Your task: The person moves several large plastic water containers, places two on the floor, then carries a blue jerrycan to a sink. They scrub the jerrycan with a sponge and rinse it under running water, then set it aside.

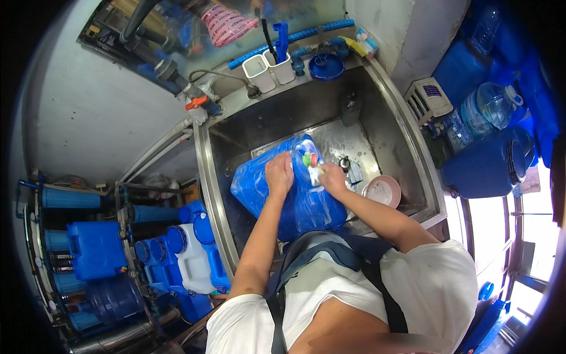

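Note:
A blue plastic water jug (305, 208), streaked with white suds, lies tilted in a stainless steel sink (204, 155). My left hand (280, 172) rests flat on its upper side. My right hand (332, 178) is closed round something small and partly hidden, with yellow showing by the fingers and white foam beside it; it looks like a brush, but I cannot tell for sure. Just left of that hand sits a green and red tap or cap (310, 159) on the jug. A pink bowl (383, 191) stands right of my right forearm, and a dark pump bottle (350, 108) stands at the sink's back.
White holders (258, 73) with brushes and a round blue dish (326, 66) line the back ledge. An orange-handled valve (196, 102) is at the back left. Blue and white jugs (194, 256) fill the lower left. Blue containers (482, 163) and a clear bottle (491, 106) stand on the right.

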The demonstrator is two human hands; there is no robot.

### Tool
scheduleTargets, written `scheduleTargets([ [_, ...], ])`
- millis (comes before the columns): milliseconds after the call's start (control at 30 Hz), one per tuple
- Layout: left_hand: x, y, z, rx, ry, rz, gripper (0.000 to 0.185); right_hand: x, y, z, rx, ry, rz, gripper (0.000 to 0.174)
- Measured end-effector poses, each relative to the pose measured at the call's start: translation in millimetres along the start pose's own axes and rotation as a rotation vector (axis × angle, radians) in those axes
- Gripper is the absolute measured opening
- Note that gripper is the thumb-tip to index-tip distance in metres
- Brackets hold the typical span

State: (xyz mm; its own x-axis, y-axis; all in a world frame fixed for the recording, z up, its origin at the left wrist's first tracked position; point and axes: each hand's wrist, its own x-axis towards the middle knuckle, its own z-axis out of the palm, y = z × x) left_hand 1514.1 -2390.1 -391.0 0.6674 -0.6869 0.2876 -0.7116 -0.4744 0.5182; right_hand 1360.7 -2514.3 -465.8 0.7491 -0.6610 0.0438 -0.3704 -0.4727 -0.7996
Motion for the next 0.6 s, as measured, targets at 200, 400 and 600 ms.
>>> scheduleTargets([
  [200,-6.2,1.5,-1.8,-0.012,0.023,0.015,0.025,79.8,-9.2,-26.4,-0.359,0.135,0.062,0.022],
  [400,3.3,-6.4,2.5,0.003,0.007,0.023,0.026,147.2,29.3,12.7,0.047,0.091,-0.212,0.016],
  [600,24.5,-30.0,16.7,0.018,-0.066,0.030,0.028,-30.3,156.5,54.4,-0.393,-0.905,0.695,0.022],
])
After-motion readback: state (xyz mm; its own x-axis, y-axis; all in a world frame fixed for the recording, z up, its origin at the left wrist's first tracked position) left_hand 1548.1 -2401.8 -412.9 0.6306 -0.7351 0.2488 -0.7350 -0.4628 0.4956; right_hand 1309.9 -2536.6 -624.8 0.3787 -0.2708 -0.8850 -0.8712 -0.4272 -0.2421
